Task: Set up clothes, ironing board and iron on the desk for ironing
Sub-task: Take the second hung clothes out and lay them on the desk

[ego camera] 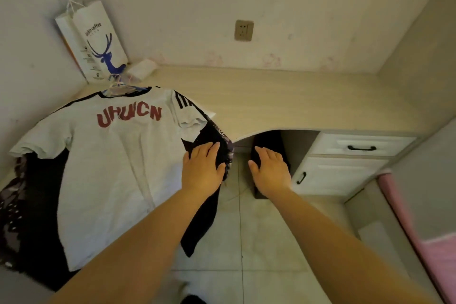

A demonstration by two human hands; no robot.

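A white T-shirt (118,160) with red letters lies on a hanger (118,87) over dark garments (37,187) on the left end of the pale desk (283,99), its lower part hanging over the front edge. My left hand (203,168) rests flat, fingers spread, on a dark garment (209,138) at the pile's right edge. My right hand (270,170) hovers open beside it, over the gap under the desk, in front of a dark object (269,139) there. No iron or ironing board is in view.
A white paper bag (98,39) with a blue deer stands in the back left corner, a small white packet (143,69) beside it. A wall socket (243,30) sits above the desk. White drawers (357,153) are at the right, a pink bed edge (407,217) farther right.
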